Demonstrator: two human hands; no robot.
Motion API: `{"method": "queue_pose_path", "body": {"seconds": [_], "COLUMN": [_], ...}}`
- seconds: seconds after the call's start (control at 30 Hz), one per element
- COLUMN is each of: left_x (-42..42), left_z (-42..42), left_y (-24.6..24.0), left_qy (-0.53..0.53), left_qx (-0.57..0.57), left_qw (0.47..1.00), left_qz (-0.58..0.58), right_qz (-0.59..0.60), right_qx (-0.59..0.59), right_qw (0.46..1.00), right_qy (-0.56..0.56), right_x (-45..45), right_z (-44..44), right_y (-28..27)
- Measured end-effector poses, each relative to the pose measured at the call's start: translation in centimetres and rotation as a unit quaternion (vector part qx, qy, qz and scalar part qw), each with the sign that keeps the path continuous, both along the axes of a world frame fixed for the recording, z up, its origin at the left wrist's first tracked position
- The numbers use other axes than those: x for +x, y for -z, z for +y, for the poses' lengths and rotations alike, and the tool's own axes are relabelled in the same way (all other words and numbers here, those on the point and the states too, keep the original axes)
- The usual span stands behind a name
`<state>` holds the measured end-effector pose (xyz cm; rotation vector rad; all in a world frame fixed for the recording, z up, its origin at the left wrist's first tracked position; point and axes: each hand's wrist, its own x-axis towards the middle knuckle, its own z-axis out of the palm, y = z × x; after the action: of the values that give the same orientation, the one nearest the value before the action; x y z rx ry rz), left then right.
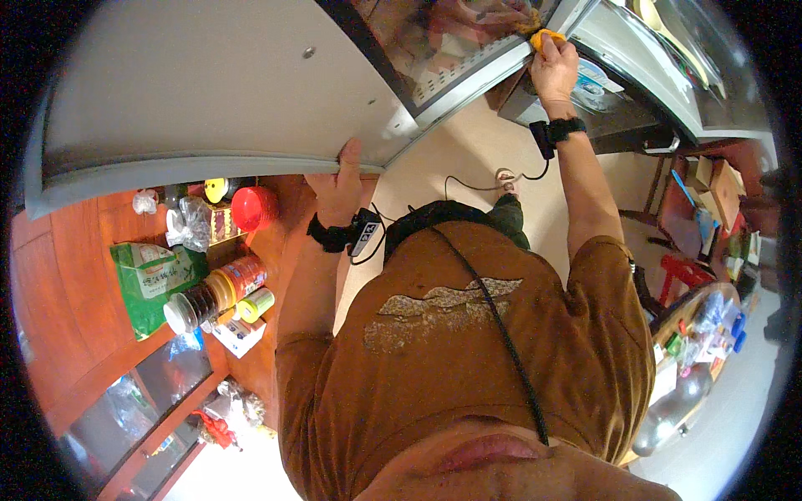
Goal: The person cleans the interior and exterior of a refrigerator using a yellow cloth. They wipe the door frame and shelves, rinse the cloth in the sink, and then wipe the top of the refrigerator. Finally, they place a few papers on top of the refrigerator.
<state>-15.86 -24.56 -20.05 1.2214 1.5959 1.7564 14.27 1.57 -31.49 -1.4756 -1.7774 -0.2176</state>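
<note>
My left hand [338,188] is at the lower edge of a large grey panel [219,94], its thumb on the panel's face and its fingers at the edge, partly hidden. Farther forward on the right, my right hand [556,66] holds a crumpled yellow-orange cloth or sponge [546,41] against a pale metal frame [482,81]. That frame borders a glass pane [451,50] with rows of dark dots. Dark straps with small devices sit on both wrists, and a cable hangs down my front.
Left, a reddish wooden cabinet [69,282] carries jars [216,291], a green bag [153,285] and a red lid [254,208]. A dark appliance with a handle [662,147] stands right. Behind it are cardboard boxes [720,194], a red stool [683,272] and a cluttered round table [664,401].
</note>
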Motion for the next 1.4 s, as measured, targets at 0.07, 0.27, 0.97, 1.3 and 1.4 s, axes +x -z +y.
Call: {"method": "queue_pose_path", "body": {"seconds": [0.07, 0.27, 0.97, 1.3, 1.4], "left_x": [0.5, 1.6, 5.1, 5.5, 5.4], "left_z": [-0.1, -0.3, -1.3, -1.7, -2.1], "left_y": [-0.1, -0.8, -0.9, -0.4, -0.1], "left_qy": [0.007, -0.014, -0.061, -0.061, -0.085], "left_qx": [0.021, 0.031, 0.052, 0.075, 0.041], "left_qw": [1.0, 0.999, 0.997, 0.995, 0.995], "left_qz": [-0.017, -0.025, -0.002, 0.002, 0.028], "right_qz": [-0.01, 0.003, 0.042, 0.335, 0.489], "right_qx": [0.012, -0.218, -0.089, -0.533, -0.609], "right_qw": [1.0, 0.976, 0.949, 0.656, 0.465], "right_qy": [-0.011, -0.007, -0.299, -0.416, -0.417], "right_x": [-0.3, 0.1, -10.1, -8.8, -6.0], "right_z": [0.4, 1.4, -16.8, -15.8, -14.8], "right_y": [-0.6, -2.2, -2.7, -2.9, -3.8]}}
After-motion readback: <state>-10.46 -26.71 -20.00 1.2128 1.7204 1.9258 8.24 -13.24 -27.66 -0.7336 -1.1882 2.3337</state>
